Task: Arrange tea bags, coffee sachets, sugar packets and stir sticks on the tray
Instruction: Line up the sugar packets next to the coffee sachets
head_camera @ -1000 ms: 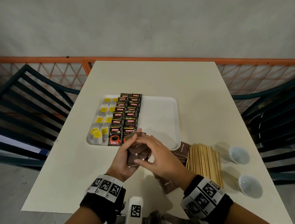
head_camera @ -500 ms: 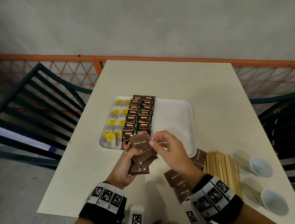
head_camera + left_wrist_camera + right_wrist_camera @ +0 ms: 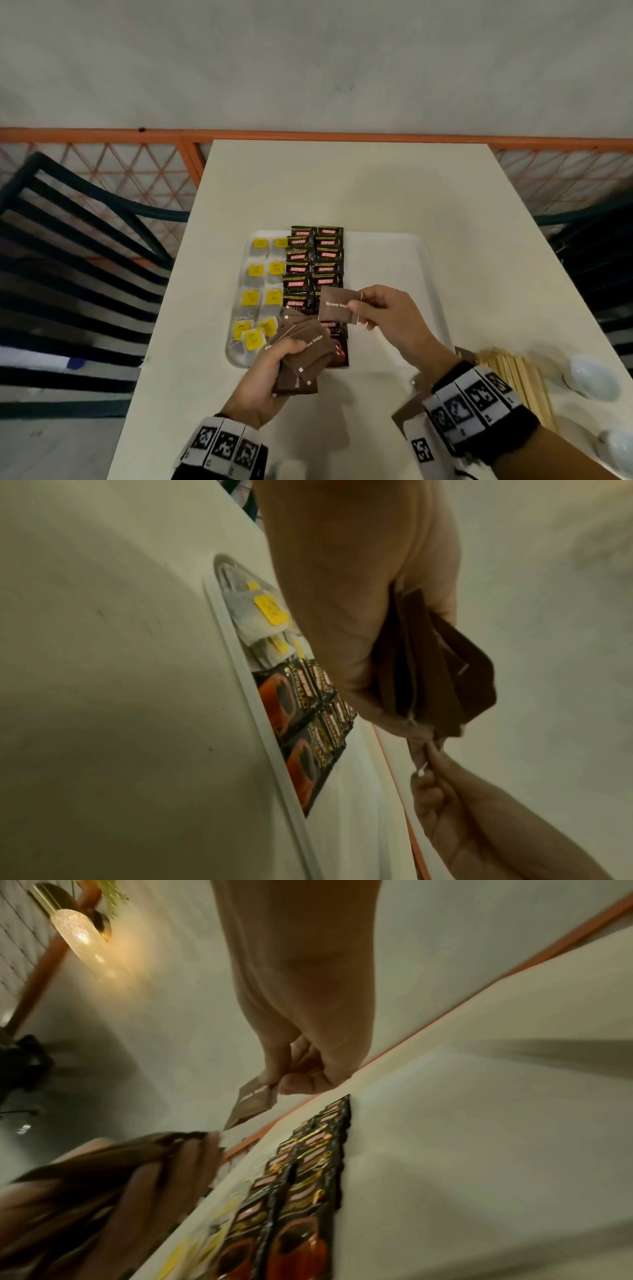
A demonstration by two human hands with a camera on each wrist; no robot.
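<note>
A white tray [image 3: 394,260] lies mid-table. Tea bags with yellow tags [image 3: 255,298] fill its left column; black coffee sachets [image 3: 313,260] run in two rows beside them. My left hand [image 3: 274,373] grips a fanned stack of brown sugar packets [image 3: 305,356] just above the tray's near edge; the same stack [image 3: 431,674] shows in the left wrist view. My right hand [image 3: 380,311] pinches one brown sugar packet [image 3: 337,305] by its right edge, held over the near coffee sachets. That packet [image 3: 255,1104] hangs from the fingertips in the right wrist view.
Wooden stir sticks [image 3: 513,380] lie in a bundle at the right, near two small white cups [image 3: 594,377]. More brown packets [image 3: 407,414] lie on the table under my right wrist. Dark chairs [image 3: 68,274] flank the table; an orange railing [image 3: 308,135] runs behind.
My right hand has pulled one sugar packet away from the stack and lifted it up and to the right over the tray. The left hand stays holding the remaining stack.
</note>
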